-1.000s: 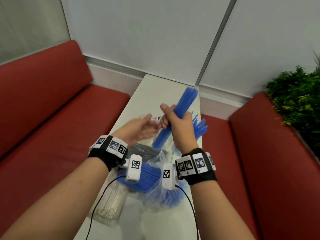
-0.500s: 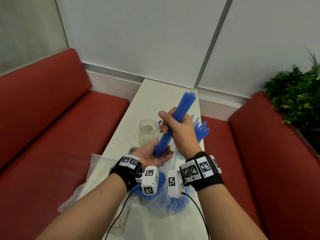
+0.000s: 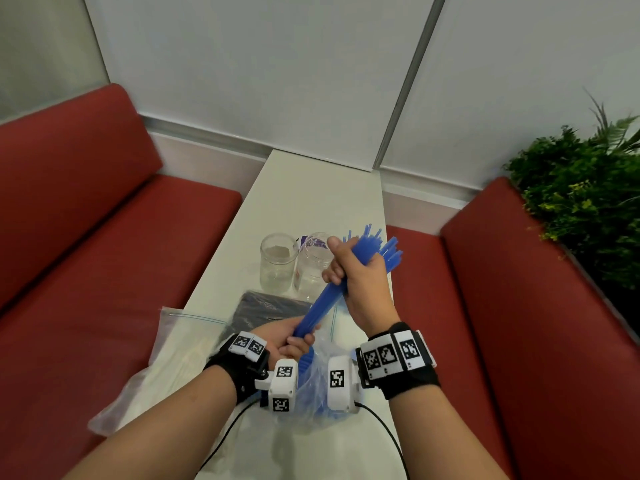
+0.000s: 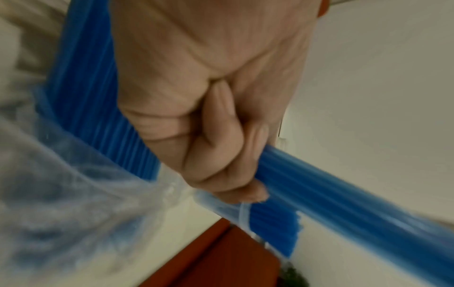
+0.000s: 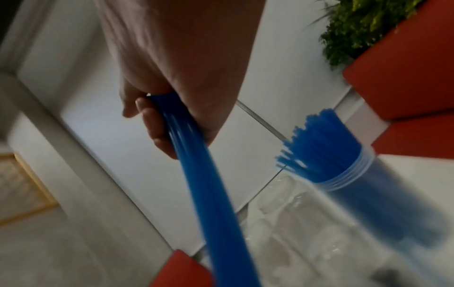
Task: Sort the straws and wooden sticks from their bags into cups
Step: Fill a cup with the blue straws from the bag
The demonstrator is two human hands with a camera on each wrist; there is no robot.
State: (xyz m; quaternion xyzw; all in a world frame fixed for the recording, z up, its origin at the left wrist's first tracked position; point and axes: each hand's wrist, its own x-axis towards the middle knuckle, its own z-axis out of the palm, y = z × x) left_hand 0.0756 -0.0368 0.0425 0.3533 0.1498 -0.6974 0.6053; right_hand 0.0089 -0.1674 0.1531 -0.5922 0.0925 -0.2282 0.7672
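Straws slanting from left hand low, fist round the bottom end, up to right hand gripping midway; tops fanning toward the table's right edge, nearing the straw-filled cup.

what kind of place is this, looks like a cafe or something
Probably a cafe or canteen booth: red cushioned benches flank a narrow white table set against a panelled wall, with a green plant alongside.

Blue straws; red benches; white table
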